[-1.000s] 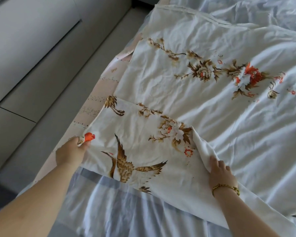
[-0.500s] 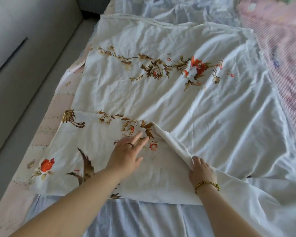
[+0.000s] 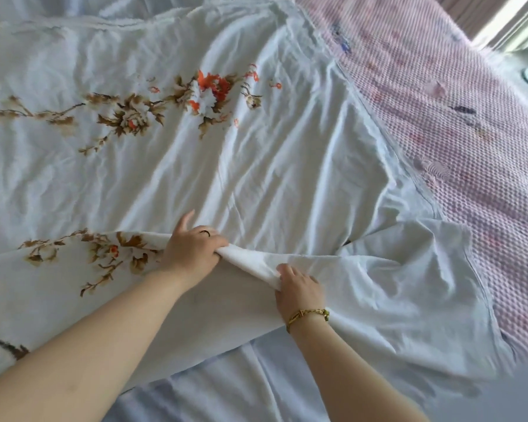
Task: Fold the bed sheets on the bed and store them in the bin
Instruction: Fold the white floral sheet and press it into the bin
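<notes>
**Floral bed sheet (image 3: 256,166), mid-fold.** The main risk is a skewed fold. Both hands grip the folded edge (image 3: 250,263) close together near its middle, so the far ends of that edge are uncontrolled. A pull from here would likely drag the middle ahead and leave the ends lagging. The right-hand corner flap (image 3: 409,284) already lies rumpled and off-square, and could be trapped inside the next layer as a crease. A bundle folded this way would probably sit bulky in the bin, which is not in view.

The sheet is white, thin and heavily wrinkled, printed with brown foliage and orange blossoms. It lies spread across the bed (image 3: 500,239), with its near portion turned over onto itself and the turned edge bunched into a soft ridge.

The left hand (image 3: 192,254) wears a ring (image 3: 205,233). Its fingers (image 3: 217,239) are curled round the ridge and hold it gathered. The right hand (image 3: 299,290) wears a gold bracelet (image 3: 307,315). Its fingers (image 3: 282,269) are closed on the same ridge, just beside the left hand.

A pink waffle-textured bedspread (image 3: 439,132) shows beyond the sheet's right border. A pale blue sheet (image 3: 241,376) lies beneath the near edge.
</notes>
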